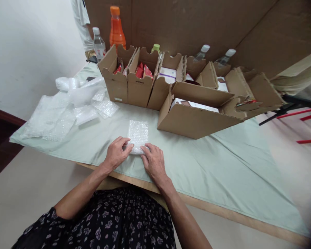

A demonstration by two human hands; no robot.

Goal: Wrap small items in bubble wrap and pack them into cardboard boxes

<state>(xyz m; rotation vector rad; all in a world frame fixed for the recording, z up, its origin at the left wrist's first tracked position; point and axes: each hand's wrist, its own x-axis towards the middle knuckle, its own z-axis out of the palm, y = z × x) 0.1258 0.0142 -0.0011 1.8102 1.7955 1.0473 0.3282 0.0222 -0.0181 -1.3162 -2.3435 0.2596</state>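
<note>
A small piece of clear bubble wrap (138, 133) lies flat on the pale green cloth near the table's front edge. Its near end looks folded or rolled over, and I cannot see whether anything is inside. My left hand (117, 152) pinches the near left corner between thumb and fingers. At the near right corner, my right hand (153, 159) grips the same piece, thumb below and fingers on top. Farther left lies a loose heap of bubble wrap sheets and pouches (59, 112), touched by neither hand.
Several cardboard boxes (115, 86) stand in a row at the back, with red packets and white boxes in them. Another cardboard box (197, 121) sits in front, right of my hands. Behind are an orange bottle (117, 33) and clear bottles (99, 45). A person's sleeve (82, 24) shows at the back left.
</note>
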